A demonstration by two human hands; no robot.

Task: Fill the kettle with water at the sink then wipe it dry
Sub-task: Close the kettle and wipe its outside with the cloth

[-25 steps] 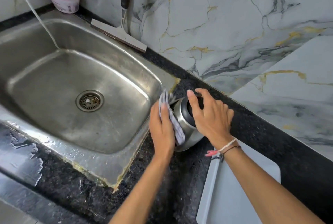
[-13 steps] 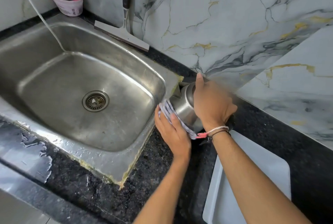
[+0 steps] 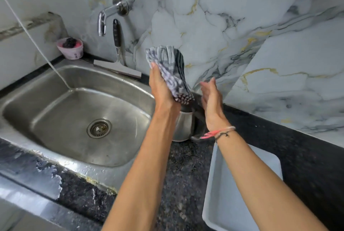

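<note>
1. Holding a folded checked cloth [image 3: 168,74] in the left hand [image 3: 161,89], fingers closed around its lower half, raised above the kettle [image 3: 183,126] and clear of its steel body.
2. Standing upright on the dark granite counter [image 3: 186,171], just beside the right rim of the sink [image 3: 78,111]: the kettle, mostly hidden behind both forearms, only part of its shiny wall and dark top showing.
3. Hanging open and empty above the kettle's right side, fingers spread and blurred: the right hand [image 3: 212,100], gripping nothing.
4. Judged as late in the wiping step; the kettle lies straight below the cloth, long axis vertical, so any further pass means bringing the cloth down. Both hands about equally near, the right slightly lower and closer to the handle side.
5. Beyond the sink from the kettle: wall tap [image 3: 111,15], squeegee [image 3: 118,59] leaning on the marble, pink tub [image 3: 70,48] with small dark print too tiny to read.
6. On the near side of the kettle, away from the wall: a pale grey tray [image 3: 240,193]. No brand visible on the kettle.
</note>
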